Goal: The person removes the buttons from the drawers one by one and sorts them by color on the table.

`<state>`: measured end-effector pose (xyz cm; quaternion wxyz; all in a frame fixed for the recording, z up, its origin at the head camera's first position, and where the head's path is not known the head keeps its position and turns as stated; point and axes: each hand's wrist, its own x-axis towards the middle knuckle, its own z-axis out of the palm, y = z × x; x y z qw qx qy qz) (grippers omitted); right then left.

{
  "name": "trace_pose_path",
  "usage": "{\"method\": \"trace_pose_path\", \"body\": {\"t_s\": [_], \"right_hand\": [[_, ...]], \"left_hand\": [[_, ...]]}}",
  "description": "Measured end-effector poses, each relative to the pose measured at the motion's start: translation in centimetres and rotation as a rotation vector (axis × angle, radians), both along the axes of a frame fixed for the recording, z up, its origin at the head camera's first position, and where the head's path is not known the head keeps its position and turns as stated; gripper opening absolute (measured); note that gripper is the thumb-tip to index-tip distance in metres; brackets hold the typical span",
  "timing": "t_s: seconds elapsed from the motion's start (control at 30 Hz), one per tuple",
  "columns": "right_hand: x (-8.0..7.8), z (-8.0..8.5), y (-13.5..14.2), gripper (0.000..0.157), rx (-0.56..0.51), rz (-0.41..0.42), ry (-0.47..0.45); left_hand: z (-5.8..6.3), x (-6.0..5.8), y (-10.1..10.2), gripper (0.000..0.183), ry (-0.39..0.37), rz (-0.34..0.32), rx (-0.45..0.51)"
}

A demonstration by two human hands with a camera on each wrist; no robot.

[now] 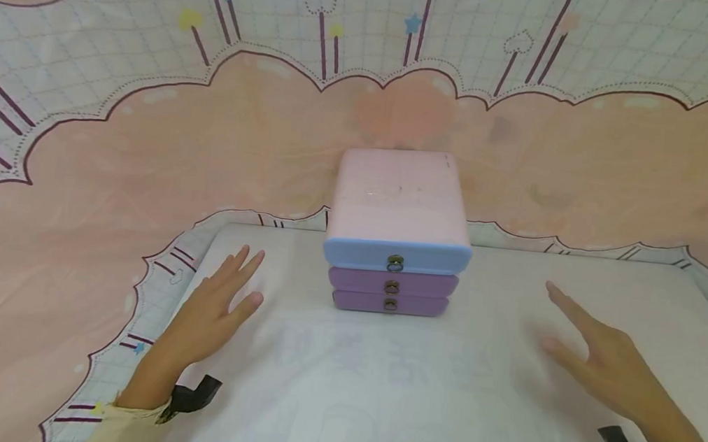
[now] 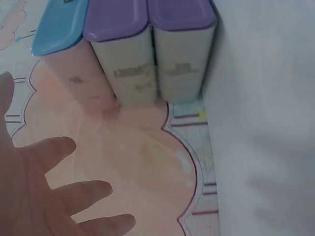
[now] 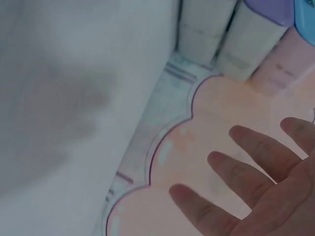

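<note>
Head view shows the white tabletop point(image 1: 376, 398) bearing a pink-topped 3-drawer unit point(image 1: 396, 200) at its far edge, between the far corners. Left hand point(image 1: 209, 314) and right hand point(image 1: 610, 363), both spread and empty, hover toward the left and right edges, seemingly poised before contact; gripping any of the 3 ring pulls point(image 1: 395, 260) would call for moving inward across open tabletop.

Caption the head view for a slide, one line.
Left hand and right hand, both empty, flank a three-drawer stack, blue above two purple, on a white tabletop.
</note>
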<state>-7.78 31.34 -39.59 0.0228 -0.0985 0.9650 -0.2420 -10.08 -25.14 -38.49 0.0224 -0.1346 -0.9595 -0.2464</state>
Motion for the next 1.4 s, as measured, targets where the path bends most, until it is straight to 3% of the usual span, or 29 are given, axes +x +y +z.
{"method": "trace_pose_path", "body": {"t_s": [0.27, 0.57, 0.73, 0.9, 1.23, 1.4], "right_hand": [[-0.8, 0.0, -4.1, 0.067, -0.219, 0.167, 0.064], [-2.4, 0.0, -7.5, 0.048, -0.542, 0.312, 0.009], [-3.0, 0.3, -9.5, 0.041, -0.711, 0.316, -0.045], [-3.6, 0.5, -11.6, 0.038, -0.819, 0.273, -0.108], [-4.1, 1.1, -14.8, 0.042, -0.871, 0.228, -0.204], [-4.1, 1.1, -15.9, 0.043, -0.922, 0.218, -0.222]], "left_hand": [[0.2, -2.0, 2.5, 0.054, 0.071, -0.095, 0.201], [1.2, -3.3, 6.0, 0.045, 0.071, -0.063, 0.539], [2.0, -4.0, 7.9, 0.042, 0.014, -0.078, 0.708], [2.4, -4.8, 9.5, 0.044, -0.023, -0.063, 0.792], [2.8, -6.2, 11.3, 0.046, -0.062, 0.019, 0.847], [3.1, -6.9, 12.0, 0.045, -0.109, 0.032, 0.939]]}}
